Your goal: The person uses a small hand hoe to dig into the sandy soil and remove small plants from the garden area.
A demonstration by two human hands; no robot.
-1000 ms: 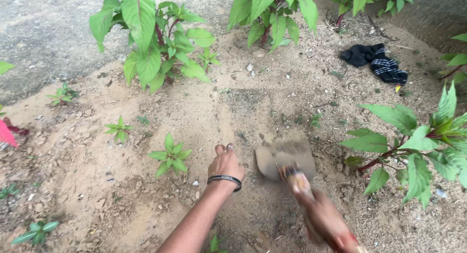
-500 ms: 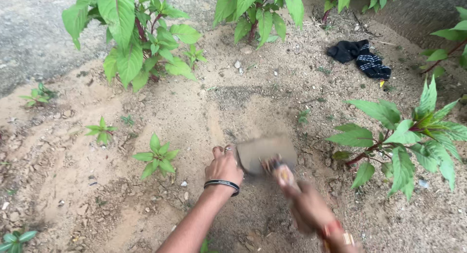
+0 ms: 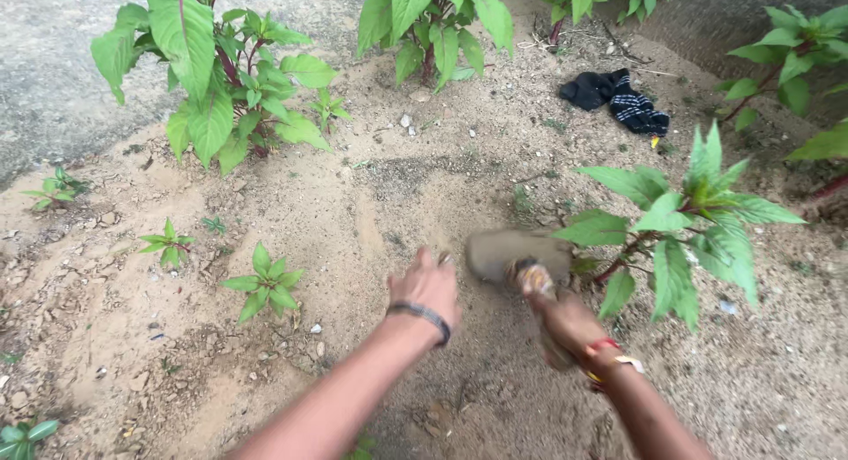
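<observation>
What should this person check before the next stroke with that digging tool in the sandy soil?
1. Grip on the tool: the right hand is closed around the handle of the flat-bladed hoe. Ok.
2. Left hand away from the blade: it is close beside it, over the soil. Not ok.
3. Leafy plant on the right away from the blade: its lower leaves nearly touch it. Not ok.
4. Small seedling on the left: well apart from the blade. Ok.
5. Dark cloth at the back: far from the digging spot. Ok.
6. Blade edge condition: blurred. Cannot tell.
</observation>
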